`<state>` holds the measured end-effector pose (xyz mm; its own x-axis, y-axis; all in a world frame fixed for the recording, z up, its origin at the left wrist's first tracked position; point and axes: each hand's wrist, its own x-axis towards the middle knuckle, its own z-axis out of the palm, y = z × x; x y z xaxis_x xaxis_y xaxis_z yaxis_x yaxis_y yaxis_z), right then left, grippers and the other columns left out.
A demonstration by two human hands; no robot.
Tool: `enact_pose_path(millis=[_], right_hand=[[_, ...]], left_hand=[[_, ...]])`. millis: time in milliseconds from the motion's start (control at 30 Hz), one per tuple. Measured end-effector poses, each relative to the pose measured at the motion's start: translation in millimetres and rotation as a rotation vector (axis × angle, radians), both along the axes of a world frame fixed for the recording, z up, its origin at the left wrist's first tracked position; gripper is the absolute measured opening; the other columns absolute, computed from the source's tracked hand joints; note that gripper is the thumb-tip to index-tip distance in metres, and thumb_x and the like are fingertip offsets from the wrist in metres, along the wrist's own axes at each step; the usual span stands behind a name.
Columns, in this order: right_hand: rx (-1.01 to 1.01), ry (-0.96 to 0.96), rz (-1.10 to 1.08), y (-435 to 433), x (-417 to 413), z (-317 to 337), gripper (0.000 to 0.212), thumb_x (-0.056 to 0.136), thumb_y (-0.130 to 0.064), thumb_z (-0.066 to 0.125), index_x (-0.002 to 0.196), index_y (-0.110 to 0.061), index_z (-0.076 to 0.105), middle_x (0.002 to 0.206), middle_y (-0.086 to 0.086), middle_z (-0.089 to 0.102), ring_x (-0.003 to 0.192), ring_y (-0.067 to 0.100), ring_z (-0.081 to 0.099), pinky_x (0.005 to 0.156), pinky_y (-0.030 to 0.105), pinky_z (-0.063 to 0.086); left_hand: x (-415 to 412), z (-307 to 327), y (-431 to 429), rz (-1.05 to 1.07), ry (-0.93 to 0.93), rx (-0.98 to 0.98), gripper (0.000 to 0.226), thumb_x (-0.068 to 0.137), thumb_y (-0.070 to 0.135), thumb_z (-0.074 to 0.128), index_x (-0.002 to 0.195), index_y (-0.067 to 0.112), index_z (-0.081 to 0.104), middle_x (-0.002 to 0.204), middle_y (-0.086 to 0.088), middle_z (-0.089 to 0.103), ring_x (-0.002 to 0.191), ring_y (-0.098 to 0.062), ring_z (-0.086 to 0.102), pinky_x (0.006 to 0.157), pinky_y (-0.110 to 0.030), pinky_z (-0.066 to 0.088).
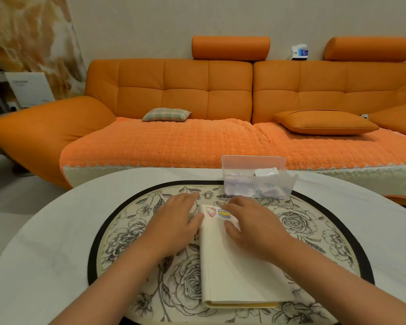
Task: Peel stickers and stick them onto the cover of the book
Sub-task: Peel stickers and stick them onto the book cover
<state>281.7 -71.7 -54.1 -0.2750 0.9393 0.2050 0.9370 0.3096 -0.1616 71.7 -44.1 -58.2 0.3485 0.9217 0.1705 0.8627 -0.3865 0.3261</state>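
A cream-covered book (234, 273) lies closed on a flowered round mat (131, 233) in front of me. Two stickers sit near its far edge: a red-and-white cat sticker (210, 211) and a blue-and-yellow sticker (224, 213). My left hand (176, 221) lies flat at the book's left edge, fingers straight, thumb touching the cover. My right hand (253, 225) rests on the cover's right part, its fingertips beside the blue-and-yellow sticker. Whether either hand holds a sticker is hidden.
A clear plastic box (256, 181) with paper scraps and sticker sheets stands just beyond the book. The mat lies on a white round table (45, 254). Behind the table runs an orange sofa (197, 109) with cushions.
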Motion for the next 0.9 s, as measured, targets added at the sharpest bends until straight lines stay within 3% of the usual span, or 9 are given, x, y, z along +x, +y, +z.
enact_pose_path(millis=[167,233,400,533,800,900], right_hand=[[-0.022,0.096,0.111,8,-38,13,0.034,0.101,-0.036,0.049,0.133,-0.034,0.060,0.126,-0.015,0.058,0.105,0.007,0.057,0.077,0.024,0.041],[-0.046,0.079,0.146,18,-58,15,0.032,0.101,-0.035,0.050,0.130,-0.033,0.063,0.124,-0.013,0.062,0.103,0.009,0.060,0.080,0.026,0.045],[-0.119,-0.043,0.173,45,-101,14,0.036,0.101,-0.037,0.052,0.134,-0.027,0.061,0.129,-0.005,0.064,0.114,0.018,0.061,0.092,0.035,0.051],[-0.147,-0.221,0.105,58,-120,6,0.041,0.095,-0.054,0.056,0.124,-0.028,0.065,0.116,-0.003,0.066,0.103,0.019,0.063,0.080,0.034,0.052],[-0.285,0.087,0.006,66,-120,9,0.017,0.080,-0.042,0.079,0.086,-0.030,0.069,0.081,-0.011,0.068,0.081,0.012,0.065,0.075,0.034,0.056],[-0.316,0.185,-0.015,68,-115,10,0.015,0.079,-0.036,0.082,0.090,-0.028,0.074,0.078,-0.010,0.071,0.078,0.008,0.067,0.079,0.037,0.059]], left_hand=[[-52,-5,6,0.115,0.000,0.005,0.045,0.102,0.037,0.048,0.146,0.030,0.045,0.143,0.010,0.048,0.132,-0.013,0.043,0.107,-0.033,0.040],[-66,-11,9,0.139,-0.005,-0.011,0.042,0.100,0.036,0.049,0.142,0.030,0.049,0.137,0.009,0.052,0.128,-0.014,0.045,0.102,-0.034,0.044],[-80,-23,12,0.107,0.005,-0.005,0.042,0.101,0.035,0.048,0.142,0.027,0.050,0.130,0.006,0.055,0.129,-0.016,0.042,0.104,-0.036,0.042],[-82,-28,13,0.076,0.000,0.027,0.045,0.099,0.045,0.050,0.142,0.031,0.050,0.132,0.009,0.053,0.129,-0.013,0.039,0.104,-0.034,0.039],[-84,-30,14,0.067,-0.058,0.035,0.037,0.094,0.048,0.059,0.127,0.032,0.059,0.121,0.012,0.056,0.123,-0.011,0.041,0.099,-0.032,0.040],[-82,-29,15,0.072,-0.050,0.029,0.038,0.095,0.048,0.057,0.130,0.032,0.060,0.123,0.011,0.055,0.124,-0.012,0.040,0.100,-0.033,0.040]])
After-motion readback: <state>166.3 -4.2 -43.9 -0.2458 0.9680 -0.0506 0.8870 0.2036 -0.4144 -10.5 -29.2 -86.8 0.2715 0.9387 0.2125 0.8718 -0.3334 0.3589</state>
